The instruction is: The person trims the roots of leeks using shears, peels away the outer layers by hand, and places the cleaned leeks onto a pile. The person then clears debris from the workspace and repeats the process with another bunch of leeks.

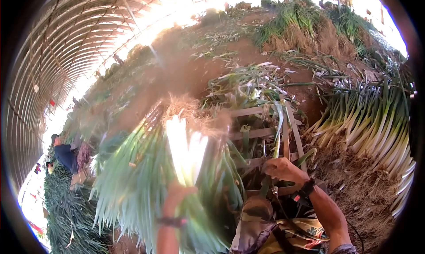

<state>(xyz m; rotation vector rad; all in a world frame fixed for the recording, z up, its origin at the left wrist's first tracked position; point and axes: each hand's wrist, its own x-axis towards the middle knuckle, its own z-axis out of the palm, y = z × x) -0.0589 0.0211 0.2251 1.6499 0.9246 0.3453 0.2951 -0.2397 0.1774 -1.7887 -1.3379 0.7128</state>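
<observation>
Scallion bunch [188, 150] was left of centre, near side, white stalks and roots pointing far, above the big spread of green leaves [128, 183]. Left hand [179, 193] looked wrapped around its green part; blur hid the fingertips, so exact grip unclear. Right hand [281, 169] had fingers curled in at the near end of the wooden slatted rack [256, 133], just beside a hanging leaf strip [278, 130]; couldn't tell whether it pinched anything.

Likely trouble: stalks slipping out if the left hand held only the soft leaves; roots snagging on slats if the bunch swung right; leaves tangling with the spread below. The dark cord [290, 216] near the right forearm could also catch on the rack.

Edges: rack's right rail [295, 130] stood close beyond the right hand, and the camouflage-clad knee [256, 216] limited the near side. Trimmed leaves [252, 79] lay past the rack's far end. Most room seemed over the brown soil [312, 101] between rack and the scallion row [372, 116] at right. Person in dark top [66, 158] was well apart, far left.
</observation>
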